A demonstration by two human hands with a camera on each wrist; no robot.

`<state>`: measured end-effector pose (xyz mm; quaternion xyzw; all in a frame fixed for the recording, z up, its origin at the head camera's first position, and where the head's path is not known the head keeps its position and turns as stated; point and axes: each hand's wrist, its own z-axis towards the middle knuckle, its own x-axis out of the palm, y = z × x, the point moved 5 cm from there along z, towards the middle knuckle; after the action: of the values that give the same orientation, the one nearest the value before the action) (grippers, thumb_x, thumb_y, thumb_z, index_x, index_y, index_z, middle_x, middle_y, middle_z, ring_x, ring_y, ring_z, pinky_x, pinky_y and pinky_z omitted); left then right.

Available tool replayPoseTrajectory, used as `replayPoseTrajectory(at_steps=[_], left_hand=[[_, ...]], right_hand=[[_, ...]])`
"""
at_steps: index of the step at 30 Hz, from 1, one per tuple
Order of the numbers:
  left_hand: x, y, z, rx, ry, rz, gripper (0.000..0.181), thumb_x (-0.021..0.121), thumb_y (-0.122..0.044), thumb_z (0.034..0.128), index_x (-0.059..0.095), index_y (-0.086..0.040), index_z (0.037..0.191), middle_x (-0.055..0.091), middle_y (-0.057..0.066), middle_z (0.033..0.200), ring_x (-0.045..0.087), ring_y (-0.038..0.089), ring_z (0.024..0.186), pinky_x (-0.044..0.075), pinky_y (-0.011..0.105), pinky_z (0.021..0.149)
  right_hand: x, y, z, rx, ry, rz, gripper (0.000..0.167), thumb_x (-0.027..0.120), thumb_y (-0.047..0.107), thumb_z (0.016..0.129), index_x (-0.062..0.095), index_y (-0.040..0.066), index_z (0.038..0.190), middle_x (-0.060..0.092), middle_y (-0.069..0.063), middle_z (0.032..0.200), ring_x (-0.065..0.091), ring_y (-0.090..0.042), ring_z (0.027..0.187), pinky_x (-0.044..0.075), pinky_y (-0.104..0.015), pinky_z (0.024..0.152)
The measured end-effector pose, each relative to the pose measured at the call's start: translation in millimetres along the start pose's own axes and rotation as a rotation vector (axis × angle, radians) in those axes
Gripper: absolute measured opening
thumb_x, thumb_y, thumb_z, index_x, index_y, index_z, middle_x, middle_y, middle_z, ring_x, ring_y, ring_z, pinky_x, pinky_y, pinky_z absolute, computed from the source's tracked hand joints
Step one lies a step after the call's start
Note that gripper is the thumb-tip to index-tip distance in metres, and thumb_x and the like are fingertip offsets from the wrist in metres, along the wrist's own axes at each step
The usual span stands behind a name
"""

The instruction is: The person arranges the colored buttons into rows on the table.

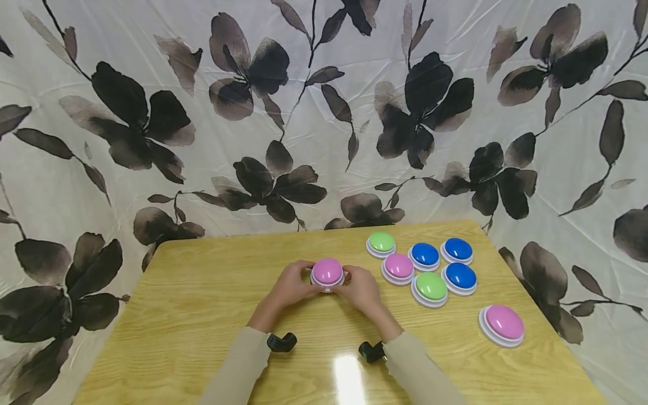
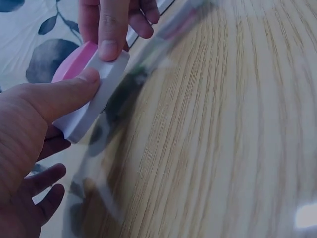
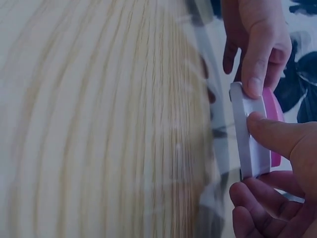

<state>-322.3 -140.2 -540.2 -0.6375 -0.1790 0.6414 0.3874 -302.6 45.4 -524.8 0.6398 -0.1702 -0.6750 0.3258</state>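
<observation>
Both the left hand (image 1: 292,287) and the right hand (image 1: 363,289) pinch a pink button (image 1: 327,271) between them (thumbs (image 3: 277,136) on the near side of its white base (image 2: 106,88)), around mid-width on the worktop (image 1: 202,315), though I cannot tell whether the base touches it. To the right, two green buttons (image 1: 430,286), three blue buttons (image 1: 424,255) and a second pink button (image 1: 398,266) sit in a loose cluster, while a third pink button (image 1: 503,323) rests apart from them, nearer the person. Behind the worktop hangs a pale cloth (image 1: 324,140) printed with dark flowers and leaves.
</observation>
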Motion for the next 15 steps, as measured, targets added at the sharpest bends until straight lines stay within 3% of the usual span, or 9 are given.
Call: replayPoseTrajectory(at_steps=[8, 15], left_hand=[[-24.6, 16.7, -16.4, -0.032, -0.056, -0.017, 0.064, 0.089, -0.027, 0.0702, 0.064, -0.003, 0.123, 0.063, 0.011, 0.122, 0.053, 0.030, 0.121, 0.038, 0.050, 0.104], [-39.5, 27.2, -27.5, -0.066, -0.064, -0.012, 0.065, 0.088, -0.026, 0.0728, 0.060, -0.001, 0.127, 0.060, 0.014, 0.126, 0.050, 0.033, 0.123, 0.037, 0.052, 0.104]], right_hand=[[20, 24, 9.7, -0.018, 0.032, -0.019, 0.059, 0.084, 0.034, 0.076, 0.065, 0.004, 0.122, 0.067, -0.004, 0.090, 0.061, -0.016, 0.080, 0.050, -0.032, 0.066], [33, 41, 16.6, -0.043, 0.064, -0.022, 0.061, 0.084, 0.033, 0.076, 0.064, 0.004, 0.124, 0.067, -0.005, 0.092, 0.061, -0.017, 0.081, 0.050, -0.031, 0.067]])
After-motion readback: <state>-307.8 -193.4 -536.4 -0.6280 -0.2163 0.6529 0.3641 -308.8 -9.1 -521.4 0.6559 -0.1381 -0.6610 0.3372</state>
